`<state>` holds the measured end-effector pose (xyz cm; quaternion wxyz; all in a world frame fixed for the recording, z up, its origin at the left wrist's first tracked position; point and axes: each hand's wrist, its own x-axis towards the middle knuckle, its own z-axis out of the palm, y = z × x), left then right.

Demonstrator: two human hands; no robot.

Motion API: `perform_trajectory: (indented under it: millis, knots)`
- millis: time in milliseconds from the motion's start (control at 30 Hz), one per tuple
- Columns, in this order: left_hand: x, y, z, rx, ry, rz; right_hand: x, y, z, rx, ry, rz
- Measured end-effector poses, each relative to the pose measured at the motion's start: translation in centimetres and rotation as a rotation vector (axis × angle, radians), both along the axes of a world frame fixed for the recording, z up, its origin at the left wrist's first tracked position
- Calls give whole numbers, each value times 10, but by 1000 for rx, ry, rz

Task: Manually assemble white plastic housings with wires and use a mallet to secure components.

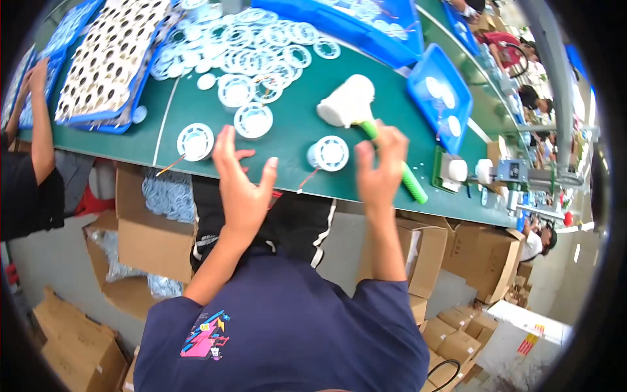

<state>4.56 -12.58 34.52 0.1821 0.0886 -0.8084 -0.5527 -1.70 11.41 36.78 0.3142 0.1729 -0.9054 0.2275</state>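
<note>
My right hand (379, 166) is closed around the green handle of a mallet with a white head (349, 103), which lies tilted over the green table (294, 130). My left hand (241, 183) is raised at the table's near edge, fingers spread, holding nothing. Between the hands, a white round disc (330, 153) with a thin wire sits on the table. Two similar discs (253, 119) (195, 141) lie just beyond my left hand.
A heap of several white rings (255, 46) covers the far table. Blue trays (439, 91) (104, 65) flank it. Another person's arm (39, 124) reaches in at far left. Cardboard boxes (153, 228) and bagged parts stand under the table. More workers sit far right.
</note>
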Motion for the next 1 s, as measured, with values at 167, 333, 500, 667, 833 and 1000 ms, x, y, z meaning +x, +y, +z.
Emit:
perform_trajectory:
  millis: [167, 333, 500, 667, 833, 1000]
  knots:
    - [-24, 9, -3, -50, 5, 17, 29, -31, -1, -9, -277, 138]
    - [-25, 4, -6, -205, 7, 9, -14, 44, 33, -182, 19, -231]
    - [-30, 9, -6, -145, 144, -70, -103, 160, 19, 16, 47, -575]
    - [-38, 5, -7, -146, 213, -180, -128, 172, -16, 239, -63, -673]
    - [-35, 5, -8, -199, 226, -165, -96, 76, 19, 50, 103, -306]
    - [-36, 5, -11, -192, 231, -163, -87, -28, 44, 18, -99, 191]
